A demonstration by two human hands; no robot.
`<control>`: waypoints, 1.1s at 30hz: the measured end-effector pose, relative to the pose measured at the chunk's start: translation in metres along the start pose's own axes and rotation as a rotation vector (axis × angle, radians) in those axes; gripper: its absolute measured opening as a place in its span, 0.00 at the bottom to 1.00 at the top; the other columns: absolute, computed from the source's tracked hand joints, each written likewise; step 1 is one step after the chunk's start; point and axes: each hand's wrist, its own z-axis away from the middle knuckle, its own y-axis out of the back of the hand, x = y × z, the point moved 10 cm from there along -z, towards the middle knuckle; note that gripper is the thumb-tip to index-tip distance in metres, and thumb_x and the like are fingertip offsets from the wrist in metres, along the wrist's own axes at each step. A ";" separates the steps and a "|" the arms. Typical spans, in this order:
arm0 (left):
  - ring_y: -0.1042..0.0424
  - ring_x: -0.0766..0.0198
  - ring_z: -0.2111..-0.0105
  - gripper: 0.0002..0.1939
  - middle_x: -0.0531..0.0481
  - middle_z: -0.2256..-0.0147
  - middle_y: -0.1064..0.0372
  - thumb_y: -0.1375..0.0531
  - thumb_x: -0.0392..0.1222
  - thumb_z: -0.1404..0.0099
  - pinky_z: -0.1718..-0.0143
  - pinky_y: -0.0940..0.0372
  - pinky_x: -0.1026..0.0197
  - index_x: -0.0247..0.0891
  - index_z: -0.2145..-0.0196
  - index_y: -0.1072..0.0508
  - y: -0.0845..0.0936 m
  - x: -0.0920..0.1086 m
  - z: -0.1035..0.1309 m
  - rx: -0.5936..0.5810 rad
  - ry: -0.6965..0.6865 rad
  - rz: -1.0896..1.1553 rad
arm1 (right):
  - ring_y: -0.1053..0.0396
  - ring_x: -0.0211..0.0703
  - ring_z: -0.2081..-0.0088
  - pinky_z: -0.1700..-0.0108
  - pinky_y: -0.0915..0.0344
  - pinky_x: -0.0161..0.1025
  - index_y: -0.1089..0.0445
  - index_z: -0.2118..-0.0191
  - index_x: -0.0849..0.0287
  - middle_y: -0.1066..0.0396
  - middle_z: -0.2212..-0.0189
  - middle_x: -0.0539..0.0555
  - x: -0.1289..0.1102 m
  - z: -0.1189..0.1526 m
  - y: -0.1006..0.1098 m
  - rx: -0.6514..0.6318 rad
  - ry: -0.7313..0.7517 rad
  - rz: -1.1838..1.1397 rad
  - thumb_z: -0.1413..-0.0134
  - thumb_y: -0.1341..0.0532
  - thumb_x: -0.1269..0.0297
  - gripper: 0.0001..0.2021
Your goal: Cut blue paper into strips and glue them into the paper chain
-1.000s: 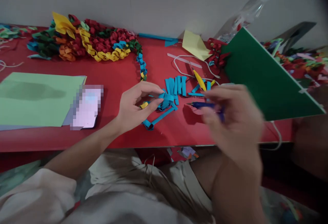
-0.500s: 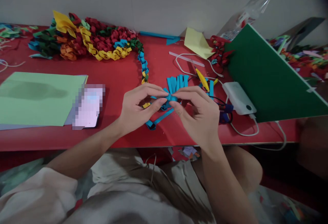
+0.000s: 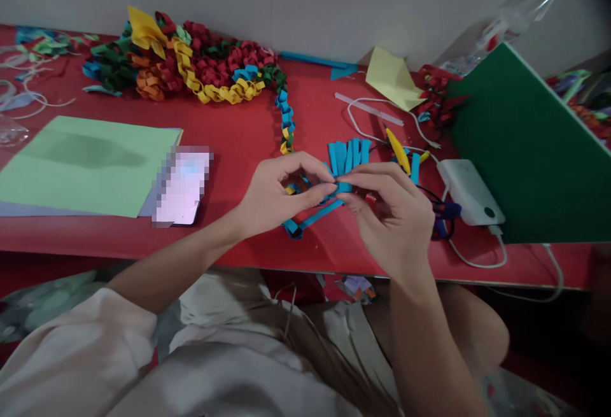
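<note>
My left hand and my right hand meet over the red table, thumb and fingertips of each pinching a small blue paper strip between them. Behind the fingertips several blue paper strips lie fanned out. A blue, yellow and green paper chain runs down from the large colourful chain pile to my left hand, where part of it is hidden. One blue strip lies slanted below the fingertips.
Green sheets and a phone lie at the left of the red table. Right of my hands are a yellow pen-like tool, a white power bank with cables, and an upright green board. A clear bottle leans behind.
The view has shifted, so the table items appear further right. Both hands remain together at the blue strip, and the paper between the fingertips now looks flatter.
</note>
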 end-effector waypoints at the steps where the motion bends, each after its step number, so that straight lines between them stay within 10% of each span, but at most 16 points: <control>1: 0.25 0.67 0.67 0.09 0.48 0.65 0.24 0.31 0.45 0.35 0.68 0.30 0.65 0.38 0.62 0.23 -0.001 -0.002 0.000 -0.010 0.018 0.001 | 0.26 0.45 0.57 0.54 0.27 0.46 0.22 0.57 0.50 0.24 0.60 0.52 0.000 0.000 -0.001 -0.006 0.005 -0.001 0.36 0.35 0.63 0.04; 23: 0.23 0.66 0.68 0.16 0.54 0.71 0.26 0.27 0.48 0.39 0.68 0.30 0.63 0.39 0.69 0.31 0.008 -0.006 0.010 0.262 0.017 0.101 | 0.29 0.41 0.61 0.62 0.30 0.41 0.25 0.62 0.56 0.28 0.62 0.54 0.012 0.016 -0.011 0.240 -0.219 -0.160 0.38 0.34 0.63 0.03; 27: 0.25 0.68 0.67 0.07 0.50 0.62 0.23 0.33 0.43 0.32 0.65 0.29 0.63 0.41 0.60 0.26 0.007 0.000 0.010 0.202 -0.054 -0.006 | 0.29 0.40 0.62 0.62 0.30 0.39 0.26 0.65 0.57 0.29 0.65 0.52 0.017 0.019 -0.007 0.298 -0.259 -0.182 0.39 0.33 0.66 0.03; 33: 0.28 0.55 0.45 0.20 0.42 0.41 0.32 0.38 0.48 0.29 0.50 0.28 0.56 0.47 0.41 0.27 -0.009 0.017 0.006 -0.069 -0.272 -0.314 | 0.33 0.38 0.66 0.68 0.35 0.37 0.29 0.66 0.58 0.32 0.67 0.51 0.027 0.018 -0.008 0.172 -0.320 -0.309 0.37 0.34 0.61 0.08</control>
